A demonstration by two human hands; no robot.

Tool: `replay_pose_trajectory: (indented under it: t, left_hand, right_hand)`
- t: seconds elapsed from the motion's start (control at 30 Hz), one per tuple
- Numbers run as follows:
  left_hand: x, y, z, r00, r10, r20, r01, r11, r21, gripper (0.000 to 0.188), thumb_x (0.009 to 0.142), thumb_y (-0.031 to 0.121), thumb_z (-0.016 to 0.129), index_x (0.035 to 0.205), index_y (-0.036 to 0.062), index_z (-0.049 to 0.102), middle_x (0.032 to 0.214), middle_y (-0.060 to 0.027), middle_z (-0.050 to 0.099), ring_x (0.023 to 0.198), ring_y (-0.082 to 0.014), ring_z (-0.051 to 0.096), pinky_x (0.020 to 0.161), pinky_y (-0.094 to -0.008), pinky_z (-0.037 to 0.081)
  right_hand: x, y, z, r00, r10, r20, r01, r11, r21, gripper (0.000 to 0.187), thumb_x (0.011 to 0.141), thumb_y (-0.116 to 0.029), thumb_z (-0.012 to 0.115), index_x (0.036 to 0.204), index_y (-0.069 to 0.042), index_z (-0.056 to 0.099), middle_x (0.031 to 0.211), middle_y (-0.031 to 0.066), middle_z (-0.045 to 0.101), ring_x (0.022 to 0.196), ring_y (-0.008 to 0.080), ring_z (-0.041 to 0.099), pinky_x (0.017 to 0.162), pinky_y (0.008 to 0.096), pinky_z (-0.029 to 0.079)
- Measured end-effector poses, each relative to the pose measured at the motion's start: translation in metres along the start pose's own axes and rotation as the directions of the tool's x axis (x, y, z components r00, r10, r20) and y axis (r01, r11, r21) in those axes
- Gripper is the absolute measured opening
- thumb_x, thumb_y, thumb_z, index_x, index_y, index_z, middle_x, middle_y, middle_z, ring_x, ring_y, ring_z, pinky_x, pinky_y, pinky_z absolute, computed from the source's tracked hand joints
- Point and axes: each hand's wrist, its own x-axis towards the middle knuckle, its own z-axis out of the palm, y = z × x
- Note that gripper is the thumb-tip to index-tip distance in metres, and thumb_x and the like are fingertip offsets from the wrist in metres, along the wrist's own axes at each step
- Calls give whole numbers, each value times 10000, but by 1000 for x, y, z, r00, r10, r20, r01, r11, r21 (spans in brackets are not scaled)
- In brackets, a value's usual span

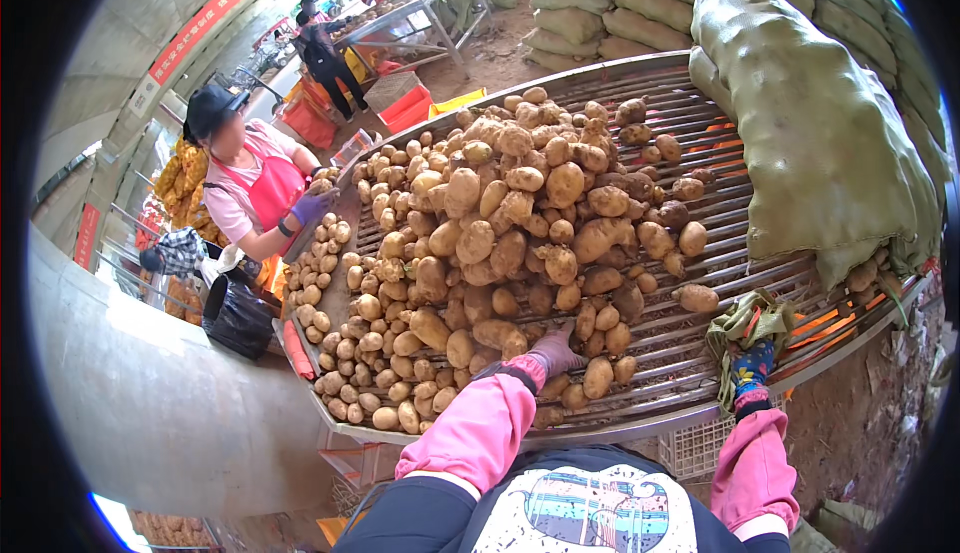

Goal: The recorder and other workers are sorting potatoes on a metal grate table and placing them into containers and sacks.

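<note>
Gloved hands at a slatted bench (672, 353). Near, at centre, the left hand (556, 350) touches the near edge of the potato heap (475, 241); whether its grip encloses a potato cannot be told. Near right, the right hand (752, 365) has its grip closed on crumpled green sacking (768, 321). The heap spreads left and far across the bench. Farther right lies a bulging green sack (820, 143); far left stands a co-worker (255, 168).

Left hand (555, 351) is resting against a big potato pile (520, 203) on this slatted metal table (735, 223), while the right (753, 365) is clutching a crumpled green sack (762, 321). Some bulging sack (820, 143) is hogging the far right, and a co-worker (250, 168) is handling spuds over on the left.
</note>
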Motion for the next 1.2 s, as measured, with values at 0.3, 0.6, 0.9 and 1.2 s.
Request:
replay_pose_trajectory:
  t: [0.3,0.6,0.9,1.2]
  left_hand:
    - [-8,15,31,994,14,-112,14,970,243,703,753,187,670,1382,73,379,1357,-246,436,1255,-399,477,1031,-456,423]
    - [-30,-6,10,967,151,-206,-219,906,-363,812,676,281,827,1370,75,459,1298,-186,557,1192,-278,553,1012,-336,442]
    - [-186,-84,28,976,-60,-212,-217,-101,-971,694,823,11,716,1420,96,373,1098,-14,546,918,-147,592,806,-299,534]
    - [-351,-257,196,679,-675,-287,-733,-639,-232,84,874,54,647,916,44,575,789,-15,536,706,-128,509,641,-257,501]
  right_hand:
    - [0,6,3,999,-33,-27,32,999,-4,583,708,-430,755,1118,-29,650,1087,231,639,1021,423,581,890,476,457]
    - [3,24,21,995,-61,-78,51,990,-128,580,735,-441,756,1080,13,650,1048,236,642,1030,421,575,900,467,446]
    - [19,77,53,999,-28,36,13,935,353,649,777,-233,781,1291,35,488,1236,158,594,1097,260,571,966,365,433]
    - [57,129,72,997,-56,53,62,992,-113,685,803,-382,742,1274,55,505,1257,216,573,1173,325,519,1008,406,364]
